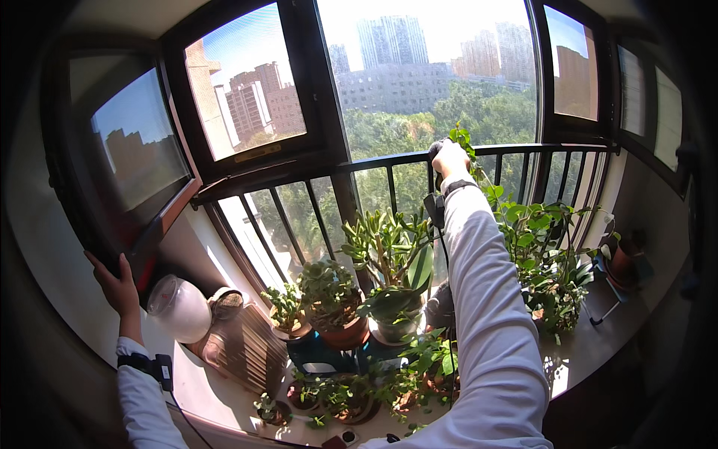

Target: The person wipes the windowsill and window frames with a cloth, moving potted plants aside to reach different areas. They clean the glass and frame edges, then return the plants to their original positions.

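My left hand [119, 286] is raised at the lower edge of an open dark-framed window sash [168, 216], thumb and finger spread. Whether it grips the sash cannot be told. My right arm reaches far forward, and my right hand [452, 159] is closed around a dark object [435, 150] at the black metal railing [387, 163]. What that object is stays mostly hidden by the fist. Just beside this hand rises a green climbing vine [461, 136]. Below the arm stand a potted jade-like succulent [387, 241] and a rosette succulent in a terracotta pot [339, 331].
A rounded whitish container [182, 311] and a ribbed brown box [247, 342] stand at left. Several small potted plants [350, 398] line the near ledge. A leafy climber [538, 224] fills the right side, near a small folding stand [608, 286]. A thin black cable [446, 252] hangs beside my right arm.
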Demonstrator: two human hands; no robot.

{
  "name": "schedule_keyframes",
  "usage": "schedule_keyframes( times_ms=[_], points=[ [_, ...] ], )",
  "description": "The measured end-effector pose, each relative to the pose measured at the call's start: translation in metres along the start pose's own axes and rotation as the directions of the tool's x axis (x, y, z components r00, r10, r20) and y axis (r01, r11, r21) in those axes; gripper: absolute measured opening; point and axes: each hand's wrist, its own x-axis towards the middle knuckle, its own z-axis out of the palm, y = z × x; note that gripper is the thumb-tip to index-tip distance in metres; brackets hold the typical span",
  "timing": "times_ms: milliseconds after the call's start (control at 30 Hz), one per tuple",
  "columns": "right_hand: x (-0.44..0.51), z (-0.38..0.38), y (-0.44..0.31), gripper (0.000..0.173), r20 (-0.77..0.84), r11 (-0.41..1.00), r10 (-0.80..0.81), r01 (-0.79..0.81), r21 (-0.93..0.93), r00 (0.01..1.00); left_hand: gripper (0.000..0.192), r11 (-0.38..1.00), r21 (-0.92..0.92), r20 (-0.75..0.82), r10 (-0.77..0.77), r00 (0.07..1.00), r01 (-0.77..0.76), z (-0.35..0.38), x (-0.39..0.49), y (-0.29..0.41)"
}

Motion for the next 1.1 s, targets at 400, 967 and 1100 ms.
schedule_keyframes(
  times_ms=[400, 967, 1100],
  points=[
    [-0.103, -0.033, -0.038, 0.031, 0.129, -0.323, -0.376, -0.261, 0.910, 0.917, 0.096, 0.995, -0.076, -0.049, -0.072, 0.996, 0.068, -0.061, -0.061, 0.070],
    [-0.523, -0.169, 0.115, 0.047, 0.403, 0.001, -0.569, -0.490, 0.872, 0.717, 0.071, -0.289, 0.293, 0.910, 0.378, -0.173, 0.911, -0.262, -0.299, 0.326],
    [-0.555, -0.166, 0.161, 0.055, 0.519, -0.372, -0.641, -0.820, 0.435, 0.566, 0.041, -0.381, 0.181, 0.788, 0.608, 0.098, 0.907, -0.309, -0.337, 0.354]
  ],
)
